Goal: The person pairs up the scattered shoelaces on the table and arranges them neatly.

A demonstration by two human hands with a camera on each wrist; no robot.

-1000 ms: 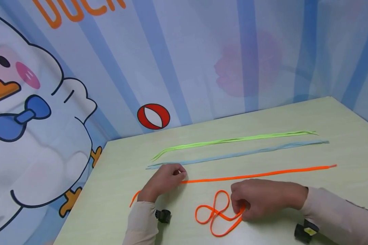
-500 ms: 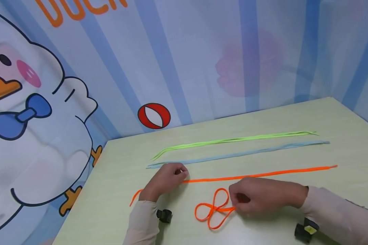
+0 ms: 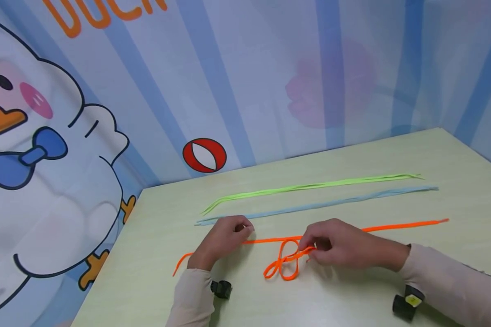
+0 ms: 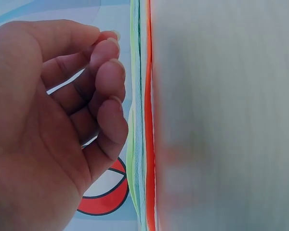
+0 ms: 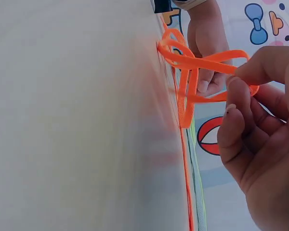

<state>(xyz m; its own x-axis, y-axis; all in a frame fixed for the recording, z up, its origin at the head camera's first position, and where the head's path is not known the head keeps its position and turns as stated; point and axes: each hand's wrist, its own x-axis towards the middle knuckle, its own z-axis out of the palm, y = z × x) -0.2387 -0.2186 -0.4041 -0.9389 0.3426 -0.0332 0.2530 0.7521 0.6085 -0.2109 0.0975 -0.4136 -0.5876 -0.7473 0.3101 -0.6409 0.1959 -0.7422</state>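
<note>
A looped orange shoelace (image 3: 288,274) hangs from my right hand (image 3: 343,243), whose thumb and fingers pinch it. The right wrist view shows its flat loops (image 5: 188,91) bunched beside the fingertips. Another orange shoelace (image 3: 405,225) lies stretched across the table, passing behind both hands. My left hand (image 3: 222,240) hovers at that straight shoelace's left part, fingers loosely curled and thumb near the index fingertip. In the left wrist view nothing shows between the left hand's fingers (image 4: 111,120), and the straight orange shoelace (image 4: 150,125) is apart from them.
Behind the orange shoelace, a light blue shoelace (image 3: 311,206) and a neon green one (image 3: 311,186) lie nearly parallel on the pale table (image 3: 118,272). A printed cloth backdrop (image 3: 262,81) with a cartoon duck stands along the table's back edge.
My right hand has lifted and moved away from me, toward the straight orange shoelace, carrying the looped one; its loops have drawn smaller. The left hand has barely shifted.
</note>
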